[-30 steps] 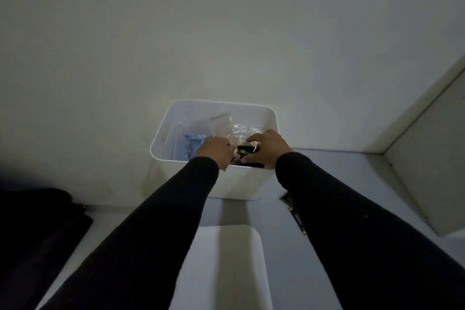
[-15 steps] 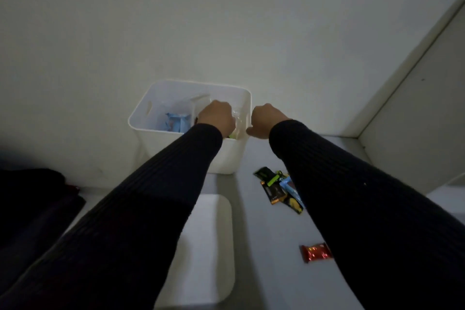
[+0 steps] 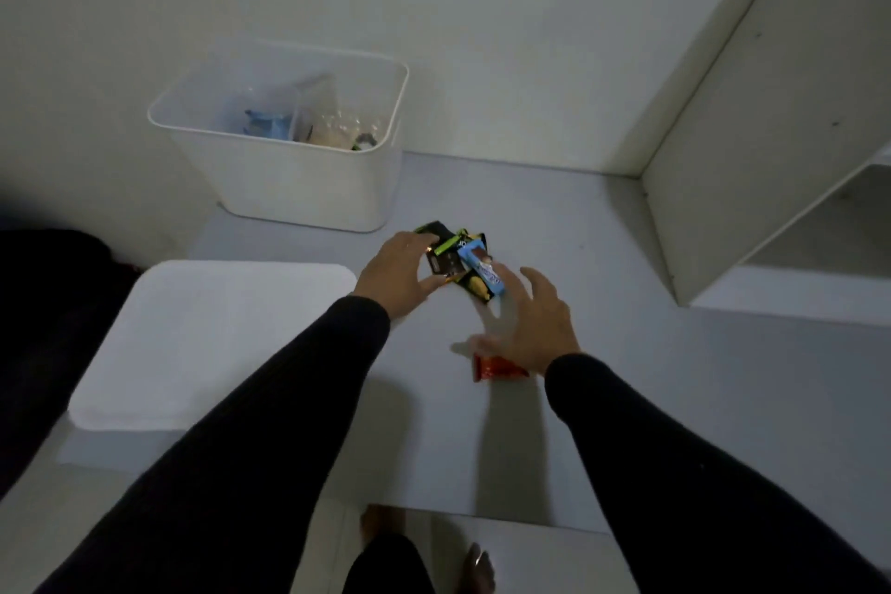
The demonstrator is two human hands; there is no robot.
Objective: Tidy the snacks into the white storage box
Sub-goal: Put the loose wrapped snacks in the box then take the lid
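Both hands have come out of the white storage box (image 3: 308, 188) since half a second ago and now reach down over the loose snacks on the pale floor (image 3: 602, 400). From where I watch, the left hand (image 3: 400, 277) is spread with its fingers relaxed, the fingertips touching the left edge of a small pile of snack packets (image 3: 463, 263); I see no grip on any packet. The right hand (image 3: 530, 328) is likewise spread, fingers straight and apart, just to the right of and nearer than the pile, holding nothing. Whether it touches the floor I cannot tell. A red snack wrapper (image 3: 496, 369) lies partly under the right wrist, apart from the pile.

The pile holds a blue packet (image 3: 484, 273) lying across darker black, green and yellow ones. It sits just in front of the box, near its right front corner.

The box stands against the wall (image 3: 434, 5) and already contains a pale blue packet (image 3: 265, 125) on the left and clear, crinkled bags (image 3: 337, 125) on the right.

A flat white lid (image 3: 212, 342) lies on the floor to the left of my left arm. Dark fabric (image 3: 48, 304) fills the far left edge. A white shelf unit (image 3: 771, 135) stands at the right. Both arms wear black sleeves (image 3: 241, 449).
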